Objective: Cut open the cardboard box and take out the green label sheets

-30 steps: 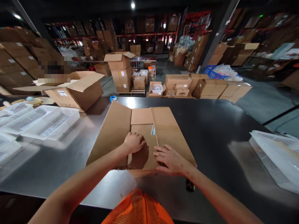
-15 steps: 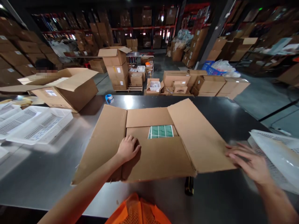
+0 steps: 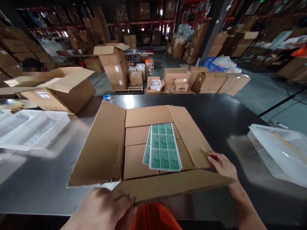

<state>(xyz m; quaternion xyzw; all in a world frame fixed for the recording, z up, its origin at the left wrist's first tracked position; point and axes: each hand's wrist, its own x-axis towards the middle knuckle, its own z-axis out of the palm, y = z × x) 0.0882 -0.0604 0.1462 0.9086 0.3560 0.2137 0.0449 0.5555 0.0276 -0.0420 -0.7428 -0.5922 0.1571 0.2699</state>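
A large cardboard box (image 3: 134, 159) lies open on a dark, shiny metal table (image 3: 227, 118), seen from above by the person working on it. The left hand (image 3: 105, 209) is at the bottom edge of the view, close to the camera and blurred; its fingers curl over the near flap (image 3: 172, 185) at that flap's left end, gripping its edge. The right hand (image 3: 222, 164) rests at the right end of the same flap, fingers loosely spread and pressed flat against the right flap (image 3: 192, 137), just where the two flaps meet. Between the two hands and a little beyond the fingertips, inside the box, lies a sheet of green labels (image 3: 163, 147) on top of brown cardboard packing. The left flap (image 3: 103, 147) stands open, well beyond the left fingers. Farther left of that hand sit white plastic mesh baskets (image 3: 33, 127) and another open carton (image 3: 59, 89). To the right of the right hand, well apart, lies a bagged white basket (image 3: 278, 153). A blue tape roll (image 3: 107, 97) sits beyond the box. An orange garment (image 3: 155, 218) shows just beside the left hand.
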